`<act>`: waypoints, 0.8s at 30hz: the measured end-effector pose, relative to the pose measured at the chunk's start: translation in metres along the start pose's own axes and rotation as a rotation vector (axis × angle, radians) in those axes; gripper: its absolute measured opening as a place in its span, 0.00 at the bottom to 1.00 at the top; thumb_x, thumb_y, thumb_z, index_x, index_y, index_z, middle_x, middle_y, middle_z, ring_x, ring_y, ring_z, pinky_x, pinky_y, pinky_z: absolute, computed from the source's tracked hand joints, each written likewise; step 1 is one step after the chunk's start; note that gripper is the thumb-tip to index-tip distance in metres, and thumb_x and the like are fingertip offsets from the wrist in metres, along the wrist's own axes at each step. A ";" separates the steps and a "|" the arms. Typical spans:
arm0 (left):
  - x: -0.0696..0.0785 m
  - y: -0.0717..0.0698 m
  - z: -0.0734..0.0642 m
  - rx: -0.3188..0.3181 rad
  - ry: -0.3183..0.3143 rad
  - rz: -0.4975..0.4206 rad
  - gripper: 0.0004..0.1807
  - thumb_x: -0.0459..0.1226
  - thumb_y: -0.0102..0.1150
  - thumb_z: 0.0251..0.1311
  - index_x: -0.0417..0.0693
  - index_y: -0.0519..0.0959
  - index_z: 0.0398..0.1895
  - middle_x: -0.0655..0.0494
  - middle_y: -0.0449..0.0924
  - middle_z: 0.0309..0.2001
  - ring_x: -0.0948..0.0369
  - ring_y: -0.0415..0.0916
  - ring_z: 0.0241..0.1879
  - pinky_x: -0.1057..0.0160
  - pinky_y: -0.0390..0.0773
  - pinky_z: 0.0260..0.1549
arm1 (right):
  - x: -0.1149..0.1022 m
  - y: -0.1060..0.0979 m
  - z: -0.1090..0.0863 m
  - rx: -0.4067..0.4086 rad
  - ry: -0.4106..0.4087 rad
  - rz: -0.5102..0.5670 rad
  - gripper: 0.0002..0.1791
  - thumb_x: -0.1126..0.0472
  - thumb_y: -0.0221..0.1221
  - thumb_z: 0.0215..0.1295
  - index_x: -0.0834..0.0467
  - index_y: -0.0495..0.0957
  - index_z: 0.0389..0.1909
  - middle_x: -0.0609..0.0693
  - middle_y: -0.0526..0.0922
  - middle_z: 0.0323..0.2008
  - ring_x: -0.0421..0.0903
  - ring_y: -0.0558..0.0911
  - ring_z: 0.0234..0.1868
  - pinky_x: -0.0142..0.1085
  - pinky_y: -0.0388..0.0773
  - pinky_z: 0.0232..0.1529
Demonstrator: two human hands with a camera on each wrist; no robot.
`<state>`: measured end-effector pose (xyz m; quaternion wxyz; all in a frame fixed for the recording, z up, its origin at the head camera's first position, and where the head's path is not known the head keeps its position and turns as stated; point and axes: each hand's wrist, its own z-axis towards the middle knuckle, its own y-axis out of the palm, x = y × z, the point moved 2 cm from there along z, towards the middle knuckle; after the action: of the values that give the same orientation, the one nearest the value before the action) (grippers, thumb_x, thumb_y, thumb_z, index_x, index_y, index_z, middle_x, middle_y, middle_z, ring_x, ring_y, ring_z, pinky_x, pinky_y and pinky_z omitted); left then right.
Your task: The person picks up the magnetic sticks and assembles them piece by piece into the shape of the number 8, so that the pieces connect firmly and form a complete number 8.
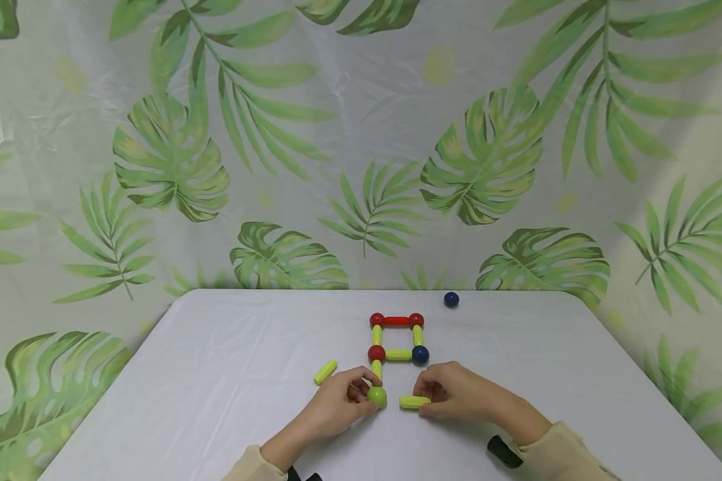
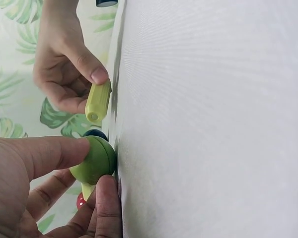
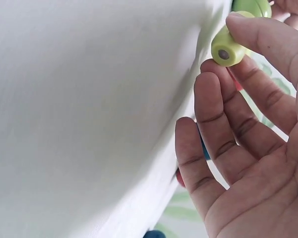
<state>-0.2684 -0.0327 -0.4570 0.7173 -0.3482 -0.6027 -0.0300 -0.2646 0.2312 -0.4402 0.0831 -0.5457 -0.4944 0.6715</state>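
My left hand (image 1: pixel 338 401) pinches a green ball (image 1: pixel 377 398) at the near end of a figure made of balls and rods. A yellow-green rod (image 1: pixel 377 369) joins that ball to a red ball (image 1: pixel 376 354). Between thumb and fingers, my right hand (image 1: pixel 457 393) holds a loose yellow-green magnetic rod (image 1: pixel 414 402), its end pointing toward the green ball with a gap between. In the right wrist view, a round metal tip shows on the held rod (image 3: pixel 227 49). The figure's square has a blue ball (image 1: pixel 420 355) at its near right corner and a red rod (image 1: pixel 396 321) along its far side.
Left of the figure lies another yellow-green rod (image 1: pixel 326 372). A dark blue ball (image 1: pixel 451 299) sits by the table's far edge. The white table (image 1: pixel 228 374) meets a leaf-patterned cloth (image 1: pixel 361 133) behind it.
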 end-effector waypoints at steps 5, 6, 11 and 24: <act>-0.001 0.000 0.000 0.006 -0.004 0.013 0.15 0.31 0.74 0.63 0.50 0.85 0.51 0.55 0.84 0.42 0.64 0.77 0.37 0.71 0.76 0.36 | -0.005 0.004 0.004 -0.006 0.000 -0.004 0.08 0.55 0.75 0.66 0.49 0.86 0.41 0.38 0.82 0.33 0.35 0.78 0.34 0.29 0.78 0.38; -0.001 0.000 0.000 0.006 -0.005 0.016 0.15 0.31 0.74 0.63 0.50 0.85 0.51 0.55 0.84 0.42 0.64 0.77 0.37 0.71 0.76 0.36 | -0.006 0.004 0.005 -0.006 0.000 -0.008 0.08 0.55 0.75 0.66 0.48 0.86 0.41 0.38 0.81 0.33 0.35 0.78 0.34 0.29 0.78 0.38; -0.001 0.001 0.001 0.006 -0.009 0.024 0.15 0.32 0.74 0.63 0.49 0.85 0.52 0.56 0.84 0.43 0.64 0.78 0.38 0.70 0.76 0.37 | -0.009 0.007 0.009 -0.004 -0.013 -0.034 0.08 0.55 0.75 0.66 0.48 0.86 0.41 0.37 0.80 0.31 0.34 0.77 0.33 0.27 0.77 0.37; -0.001 0.000 0.001 0.006 -0.011 0.021 0.15 0.32 0.74 0.64 0.50 0.84 0.52 0.56 0.84 0.42 0.64 0.78 0.38 0.70 0.76 0.36 | -0.013 0.007 0.013 0.007 -0.053 -0.045 0.07 0.58 0.75 0.66 0.50 0.86 0.40 0.36 0.80 0.32 0.31 0.76 0.33 0.27 0.77 0.37</act>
<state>-0.2694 -0.0323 -0.4578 0.7155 -0.3524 -0.6030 -0.0188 -0.2668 0.2120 -0.4384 0.0869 -0.5160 -0.5061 0.6855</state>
